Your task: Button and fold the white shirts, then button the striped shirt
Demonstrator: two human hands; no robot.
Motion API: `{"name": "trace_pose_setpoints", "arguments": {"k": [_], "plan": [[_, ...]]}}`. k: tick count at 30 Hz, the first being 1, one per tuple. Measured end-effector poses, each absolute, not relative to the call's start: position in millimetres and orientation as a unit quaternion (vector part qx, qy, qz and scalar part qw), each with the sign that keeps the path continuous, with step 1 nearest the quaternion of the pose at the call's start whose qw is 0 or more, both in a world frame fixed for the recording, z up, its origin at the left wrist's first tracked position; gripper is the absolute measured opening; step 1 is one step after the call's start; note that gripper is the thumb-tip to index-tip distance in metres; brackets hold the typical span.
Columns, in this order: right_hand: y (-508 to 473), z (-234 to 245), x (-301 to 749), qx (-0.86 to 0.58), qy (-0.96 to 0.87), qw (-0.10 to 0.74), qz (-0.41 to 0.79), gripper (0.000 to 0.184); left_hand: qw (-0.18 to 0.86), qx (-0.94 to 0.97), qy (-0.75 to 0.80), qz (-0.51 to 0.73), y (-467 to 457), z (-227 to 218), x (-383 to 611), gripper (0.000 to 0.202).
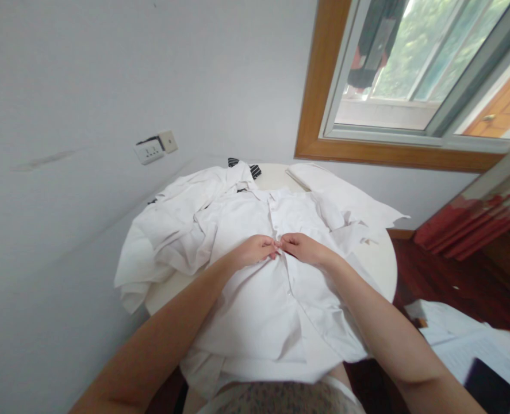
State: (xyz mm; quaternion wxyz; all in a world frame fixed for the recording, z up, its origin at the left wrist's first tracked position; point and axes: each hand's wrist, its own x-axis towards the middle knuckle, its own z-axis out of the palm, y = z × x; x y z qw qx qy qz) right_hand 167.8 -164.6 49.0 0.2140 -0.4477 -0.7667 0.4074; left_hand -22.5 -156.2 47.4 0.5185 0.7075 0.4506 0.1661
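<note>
A white button-front shirt (255, 322) lies spread over a round table, its lower edge hanging over the near side. At the middle of its front, my left hand (258, 249) pinches one edge of the opening. My right hand (301, 247) meets it there, fingertips closed on the other edge of the placket. A small button (289, 294) shows lower on the front. Whatever lies between the fingertips is too small to make out. To the left, another crumpled white garment (168, 230) touches the shirt.
The pale round table (388, 264) stands against a wall with a socket (149, 152). Folded white cloth (336, 187) lies at the back right, striped dark fabric (255, 171) at the back. Lower right are papers (461, 345) and a dark phone-like object (490, 384). A red-and-white curtain (474, 213) hangs at right.
</note>
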Motion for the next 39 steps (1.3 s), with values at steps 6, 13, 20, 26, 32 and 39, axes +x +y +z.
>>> {"name": "trace_pose_setpoints", "arguments": {"k": [6, 13, 20, 26, 32, 39], "plan": [[-163.9, 44.3, 168.1, -0.457, -0.712, 0.228, 0.482, 0.033, 0.503, 0.719, 0.452, 0.159, -153.1, 45.1, -25.1, 0.029], [-166.4, 42.3, 167.1, -0.476, -0.682, 0.216, 0.511, 0.036, 0.513, 0.732, 0.425, 0.143, -154.2, 46.9, -28.4, 0.035], [-159.8, 56.5, 180.7, -0.518, -0.736, 0.220, 0.375, 0.036, 0.354, 0.772, 0.485, 0.209, -138.8, 49.4, -41.0, 0.031], [-138.1, 46.7, 198.0, -0.626, -0.729, 0.252, 0.113, 0.035, 0.032, 0.808, 0.533, 0.247, -122.1, 26.4, -49.9, 0.047], [-146.0, 21.1, 192.1, -0.664, -0.739, 0.074, 0.079, 0.067, -0.014, 0.813, 0.570, 0.119, -126.4, 6.5, -48.8, 0.060], [-148.0, 22.9, 206.9, -0.661, -0.744, 0.047, 0.086, 0.072, -0.022, 0.827, 0.556, 0.082, -127.8, 14.9, -66.3, 0.061]]}}
